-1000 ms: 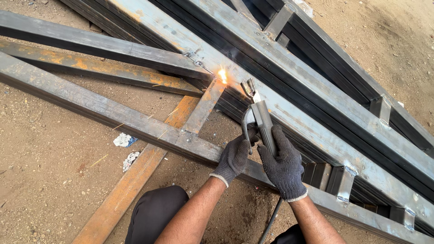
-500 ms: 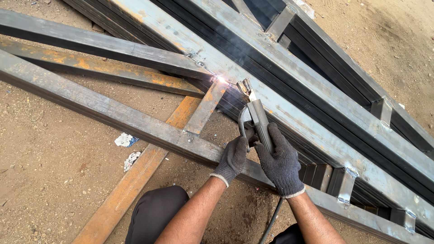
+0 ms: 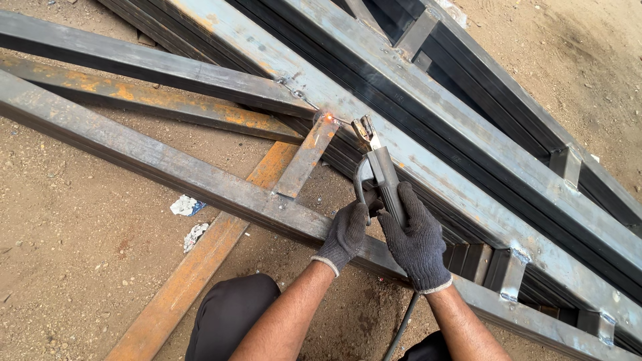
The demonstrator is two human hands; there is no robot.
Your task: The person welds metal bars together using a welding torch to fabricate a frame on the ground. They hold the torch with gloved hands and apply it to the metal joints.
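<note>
Both my hands wear dark knit gloves. My right hand point(image 3: 416, 235) grips the handle of a welding electrode holder point(image 3: 380, 168), whose jaws point up and left with a thin rod reaching a glowing orange weld spot point(image 3: 328, 118). My left hand point(image 3: 348, 227) steadies the holder from the left side, fingers curled on its lever. The weld spot is at the top end of a short rusty steel strip point(image 3: 306, 157) that meets a long grey steel tube point(image 3: 401, 154).
Long steel tubes point(image 3: 134, 150) cross the sandy ground point(image 3: 73, 254) diagonally. A rusty flat bar point(image 3: 200, 267) runs under them. A stacked steel frame point(image 3: 508, 113) fills the right. Paper scraps point(image 3: 187, 206) lie on the dirt. A cable point(image 3: 403, 324) hangs from the holder, between my knees point(image 3: 231, 314).
The bright welding arc has died down to a small orange glow. The electrode holder and both hands stay at almost the same place.
</note>
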